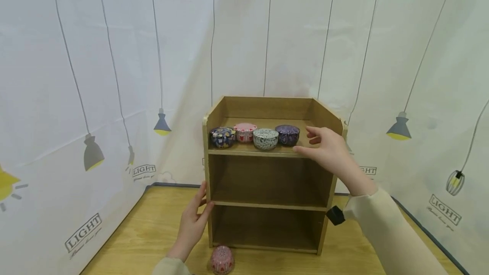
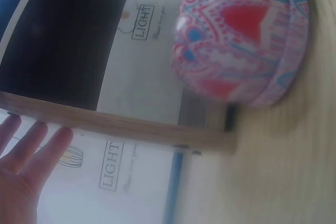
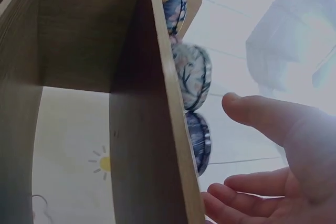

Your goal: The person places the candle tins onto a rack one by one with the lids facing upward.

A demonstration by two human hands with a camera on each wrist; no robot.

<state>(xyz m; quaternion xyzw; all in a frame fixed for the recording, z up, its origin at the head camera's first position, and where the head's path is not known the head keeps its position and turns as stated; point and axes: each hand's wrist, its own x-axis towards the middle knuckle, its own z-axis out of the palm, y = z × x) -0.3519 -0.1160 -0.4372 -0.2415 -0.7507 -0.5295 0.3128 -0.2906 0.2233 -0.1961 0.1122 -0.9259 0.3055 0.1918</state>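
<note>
A wooden three-tier shelf [image 1: 269,154] stands upright on the table. Four small round tins sit along its top board: a dark blue patterned tin [image 1: 223,137], a pink-lidded tin [image 1: 245,133], a white-and-green leafy tin [image 1: 265,139] and a purple tin [image 1: 288,135]. Just right of the purple tin is my right hand [image 1: 324,145], thumb and fingers spread apart with nothing between them. Low on the shelf's left side, my left hand [image 1: 194,222] rests with extended fingers [image 2: 50,148] against the side panel. Below it, a pink patterned tin [image 1: 222,260] stands on the table by the shelf's front left corner.
Raised side and back panels [image 1: 267,107] border the top board. The middle and bottom compartments lie beneath it. White sheets printed with hanging lamps [image 1: 162,122] surround the wooden table [image 1: 153,215] on the left, back and right.
</note>
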